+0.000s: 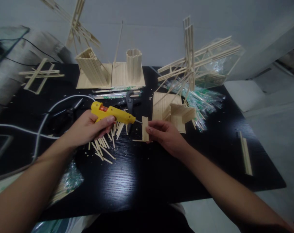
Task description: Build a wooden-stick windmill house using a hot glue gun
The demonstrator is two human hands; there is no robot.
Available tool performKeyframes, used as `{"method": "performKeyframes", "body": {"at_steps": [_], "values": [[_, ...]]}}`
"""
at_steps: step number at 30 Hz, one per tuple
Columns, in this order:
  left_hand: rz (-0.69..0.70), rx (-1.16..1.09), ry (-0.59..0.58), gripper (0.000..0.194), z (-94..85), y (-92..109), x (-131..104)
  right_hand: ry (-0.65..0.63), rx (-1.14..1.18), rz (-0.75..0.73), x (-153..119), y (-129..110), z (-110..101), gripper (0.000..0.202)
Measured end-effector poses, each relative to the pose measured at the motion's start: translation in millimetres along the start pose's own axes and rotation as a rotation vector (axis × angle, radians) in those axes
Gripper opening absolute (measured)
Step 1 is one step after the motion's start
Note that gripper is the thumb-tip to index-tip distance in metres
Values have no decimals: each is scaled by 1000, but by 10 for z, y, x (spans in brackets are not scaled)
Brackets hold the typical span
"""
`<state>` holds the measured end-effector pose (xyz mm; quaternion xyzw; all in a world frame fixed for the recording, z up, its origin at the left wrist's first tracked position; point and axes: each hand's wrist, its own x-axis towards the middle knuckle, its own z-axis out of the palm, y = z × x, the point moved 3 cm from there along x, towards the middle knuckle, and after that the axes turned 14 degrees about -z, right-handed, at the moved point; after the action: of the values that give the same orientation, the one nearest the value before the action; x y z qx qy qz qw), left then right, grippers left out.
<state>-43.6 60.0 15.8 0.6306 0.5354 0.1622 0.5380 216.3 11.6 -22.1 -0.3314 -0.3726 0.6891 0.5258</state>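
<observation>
My left hand (pixel 98 126) is wrapped round the grip of a yellow glue gun (pixel 112 112). Its metal nozzle points right and meets, or nearly meets, the left edge of a small panel of wooden sticks (pixel 145 129). That panel stands upright, pinched along its right edge between the thumb and fingers of my right hand (pixel 165 134). A single stick (pixel 137 140) juts out left from the panel's foot; I cannot tell whether it is joined on. Short loose sticks (pixel 103 147) lie scattered below the glue gun.
Behind stand wooden-stick models: a square tower (pixel 93 66), a rounded tower (pixel 134 66) and a windmill-like frame (pixel 190 64). Right of centre is a base with a partly built box (pixel 179 115). Plastic-wrapped sticks (pixel 202 100), pliers (pixel 129 102) and a white cable (pixel 43 119) lie on the black table (pixel 161 181).
</observation>
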Motion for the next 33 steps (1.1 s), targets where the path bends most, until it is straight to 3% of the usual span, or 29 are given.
{"method": "performKeyframes", "body": {"at_steps": [11,13,15,17,19,23,28,33], "values": [[-30,-50,116,54,-17,-2,37,-60,-47,-6,-15,-16,15,25],[-38,-35,236,48,-32,25,45,-91,-55,-9,-17,-34,31,25],[-53,31,436,41,-77,40,50,-107,-65,-24,-16,-49,39,23],[-49,197,642,39,-126,54,45,-101,-85,-48,-8,-54,29,21],[13,431,720,36,-137,81,46,-63,-123,-79,6,-51,2,20],[52,784,606,31,-71,95,74,24,-185,-126,35,-29,-57,23],[-59,885,562,45,-34,36,118,101,-173,-151,47,-26,-80,27],[124,894,600,52,18,96,79,161,-178,-174,46,-70,-78,26]]}}
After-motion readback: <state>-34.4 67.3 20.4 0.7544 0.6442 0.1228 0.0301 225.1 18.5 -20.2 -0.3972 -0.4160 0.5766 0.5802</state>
